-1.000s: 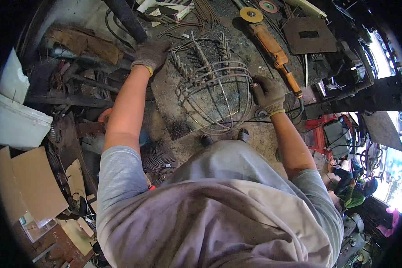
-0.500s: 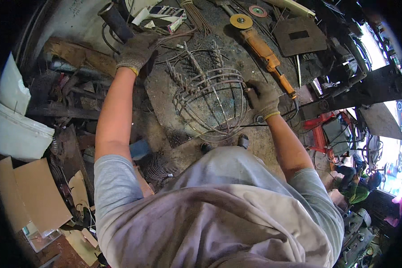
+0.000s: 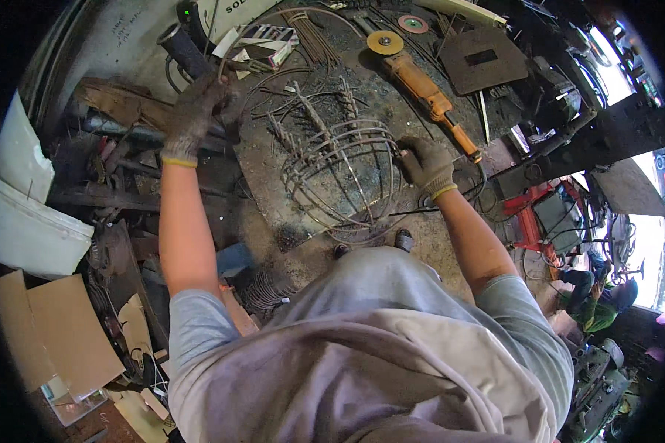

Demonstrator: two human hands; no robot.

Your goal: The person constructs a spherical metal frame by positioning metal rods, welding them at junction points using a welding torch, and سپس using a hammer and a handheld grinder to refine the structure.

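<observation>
- Hands: both gloved. Right hand (image 3: pixel 425 164) is closed on the right side of a rounded wire cage (image 3: pixel 343 173), fingers wrapped over its outer hoops.
- Left hand (image 3: pixel 193 111) is stretched out to the far left edge of the steel plate (image 3: pixel 273 177), fingers curled down over scrap there; whether it grips anything cannot be told.
- Wire cage lies on its side near the middle of the steel plate, open hoops toward the person, twisted rod ends pointing to the far side.
- Steel plate is dark, scorched and rusted, and rests on the floor just ahead of the person's shoes.
- Angle grinder (image 3: pixel 421 85), orange-bodied with a yellow disc, lies on the far right part of the plate, near the right hand but apart from it.
- Loose wire rings (image 3: pixel 273 44) lie at the far edge, just beyond the left hand.
- White plastic container (image 3: pixel 22 207) stands well to the left, with flattened cardboard (image 3: pixel 52 332) nearer the person.
- Red machine (image 3: pixel 547 218) stands off the right edge of the plate.
</observation>
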